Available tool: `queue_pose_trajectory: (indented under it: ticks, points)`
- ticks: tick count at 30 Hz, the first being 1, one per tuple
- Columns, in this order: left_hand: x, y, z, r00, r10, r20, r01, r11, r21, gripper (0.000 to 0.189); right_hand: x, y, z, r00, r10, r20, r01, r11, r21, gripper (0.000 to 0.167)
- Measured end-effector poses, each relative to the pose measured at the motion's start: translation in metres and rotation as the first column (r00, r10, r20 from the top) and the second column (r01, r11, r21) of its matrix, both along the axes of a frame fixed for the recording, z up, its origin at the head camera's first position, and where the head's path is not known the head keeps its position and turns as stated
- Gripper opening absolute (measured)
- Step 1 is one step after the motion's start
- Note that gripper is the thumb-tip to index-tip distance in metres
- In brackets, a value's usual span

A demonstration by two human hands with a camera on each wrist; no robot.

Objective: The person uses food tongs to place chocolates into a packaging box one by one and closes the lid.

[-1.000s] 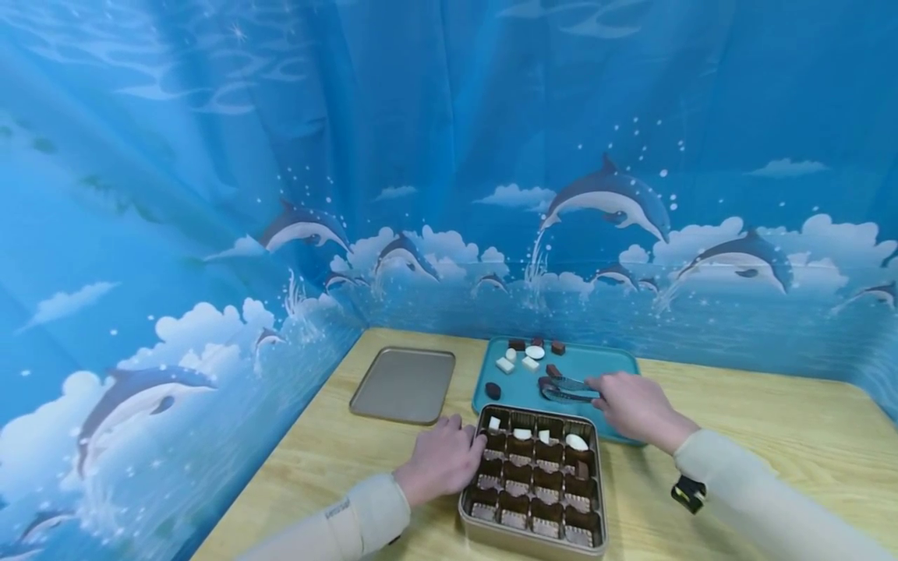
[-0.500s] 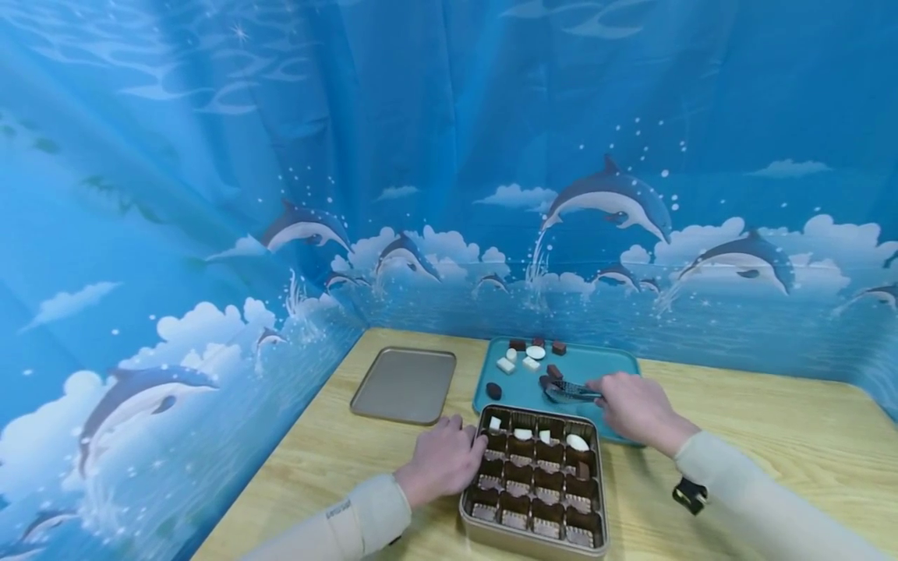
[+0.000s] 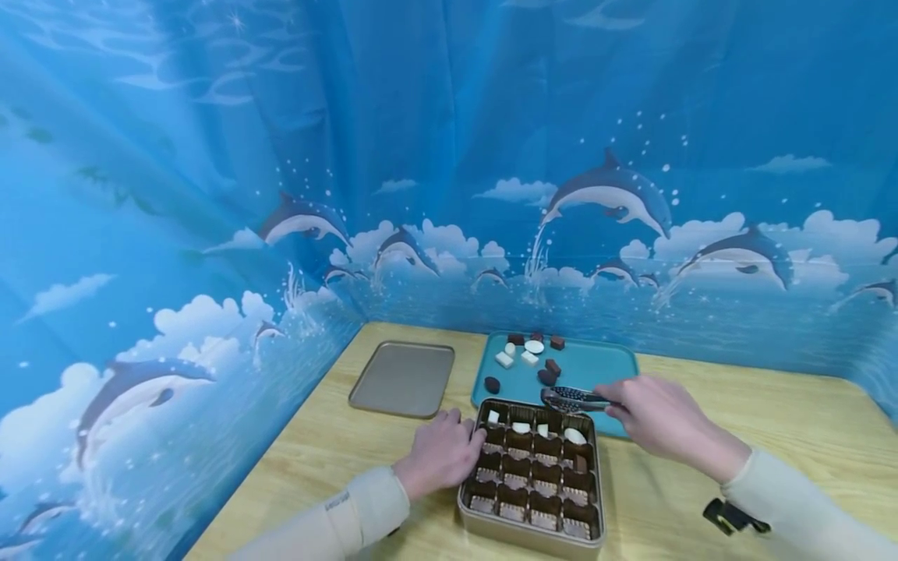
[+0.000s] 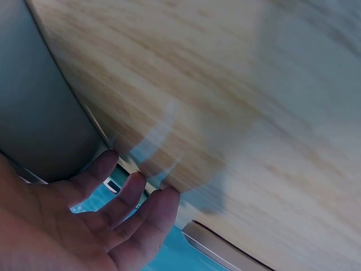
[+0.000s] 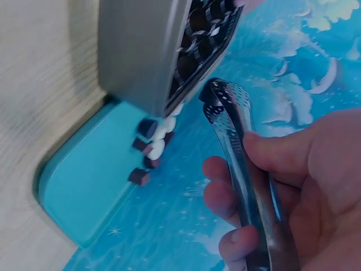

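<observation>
My right hand (image 3: 655,413) holds a pair of metal tongs (image 5: 248,169), squeezed nearly together, over the far right corner of a tin (image 3: 529,538). At the tongs' perforated tips is a dark rounded chocolate (image 5: 208,93). The tin has a brown divided insert. White pieces sit in its far row, the rightmost an oval white piece (image 3: 574,436), and a brown chocolate (image 3: 580,463) stands below in the right column. My left hand (image 3: 440,452) rests against the tin's left side, fingers loosely bent; one fingertip is at the tin wall (image 4: 45,101) in the left wrist view.
Behind the tin lies a teal tray (image 3: 596,358) bearing several white and dark chocolates, among them a dark oval one (image 3: 492,385). A flat metal lid (image 3: 403,379) lies to the left on the wooden table (image 3: 316,436). A dolphin-print curtain (image 3: 449,156) surrounds the table.
The tongs closed on a dark chocolate on the teal tray. My right hand has since drawn them toward me, up to the tin's far right corner. The left hand stays at the tin.
</observation>
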State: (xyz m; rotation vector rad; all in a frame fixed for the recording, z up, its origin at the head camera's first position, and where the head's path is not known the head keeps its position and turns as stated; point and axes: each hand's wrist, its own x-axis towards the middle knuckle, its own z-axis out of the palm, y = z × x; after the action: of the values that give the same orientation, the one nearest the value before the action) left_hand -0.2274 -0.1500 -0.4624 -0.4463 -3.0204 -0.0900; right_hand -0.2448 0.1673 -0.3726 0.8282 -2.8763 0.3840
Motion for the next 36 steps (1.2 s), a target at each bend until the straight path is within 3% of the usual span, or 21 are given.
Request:
queue_pose_trajectory:
  ticks: [8, 18, 24, 29, 36]
  points:
    - [0.001, 0.0, 0.002, 1.0, 0.009, 0.007, -0.009, 1.0, 0.001, 0.051, 0.026, 0.001, 0.007, 0.998, 0.054, 0.022, -0.054, 0.998, 0.03, 0.029]
    - [0.002, 0.0, 0.004, 1.0, 0.001, 0.003, -0.001, 1.0, -0.026, 0.049, 0.036, 0.001, 0.006, 0.994, 0.061, 0.096, -0.064, 0.998, 0.024, 0.036]
    - [0.002, 0.0, 0.003, 0.999, 0.027, 0.025, -0.027, 1.0, 0.005, 0.052, 0.019, 0.0, 0.004, 0.997, 0.003, 0.075, -0.001, 1.0, -0.019, 0.034]
    - [0.001, 0.001, 0.001, 0.999, 0.031, 0.036, -0.032, 0.999, 0.004, 0.053, -0.006, 0.0, -0.01, 0.999, -0.041, 0.036, 0.042, 0.998, -0.035, 0.037]
    - [0.002, 0.001, 0.0, 0.999, 0.036, 0.026, -0.036, 0.999, 0.024, 0.054, -0.041, 0.0, -0.029, 0.991, -0.114, 0.063, 0.118, 0.991, -0.063, 0.041]
